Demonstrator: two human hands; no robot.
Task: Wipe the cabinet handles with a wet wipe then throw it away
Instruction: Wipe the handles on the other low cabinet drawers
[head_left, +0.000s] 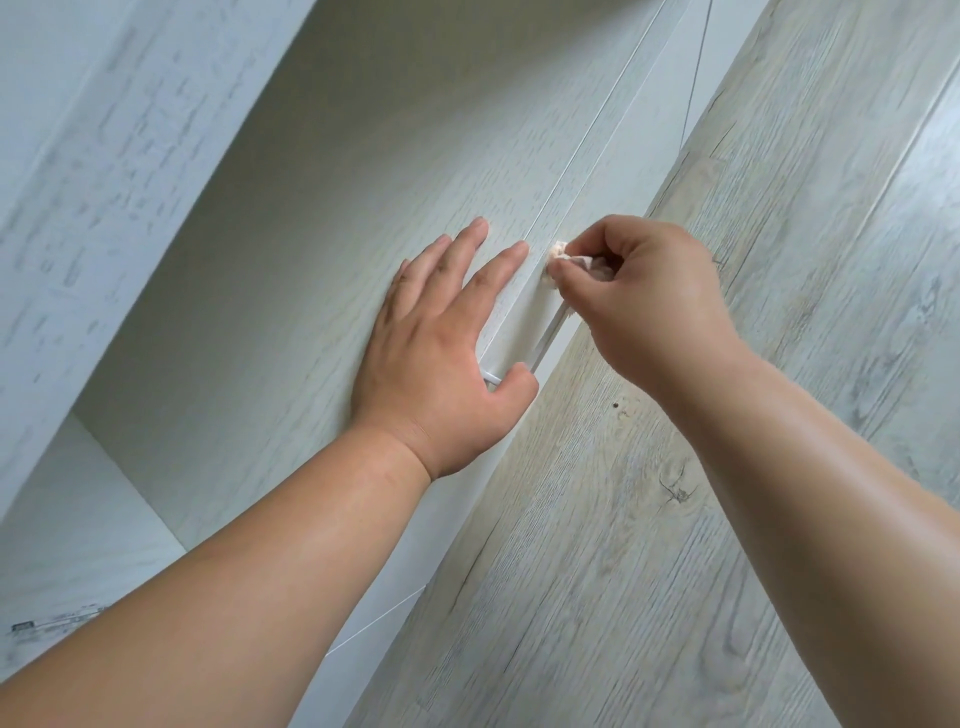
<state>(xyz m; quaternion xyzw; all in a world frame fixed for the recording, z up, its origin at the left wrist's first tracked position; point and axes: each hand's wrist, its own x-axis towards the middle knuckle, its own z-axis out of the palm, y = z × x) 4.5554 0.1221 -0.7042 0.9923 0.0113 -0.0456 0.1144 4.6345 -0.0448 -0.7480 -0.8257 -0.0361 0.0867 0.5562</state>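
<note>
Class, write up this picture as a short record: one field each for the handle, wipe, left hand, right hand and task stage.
handle: slim white bar beside the gap between the doors
wet wipe: bunched, pressed on the handle's upper end
left hand: flat on the left cabinet door, fingers straight
right hand: pinches the wet wipe
task stage: wiping; wipe not yet thrown away
</note>
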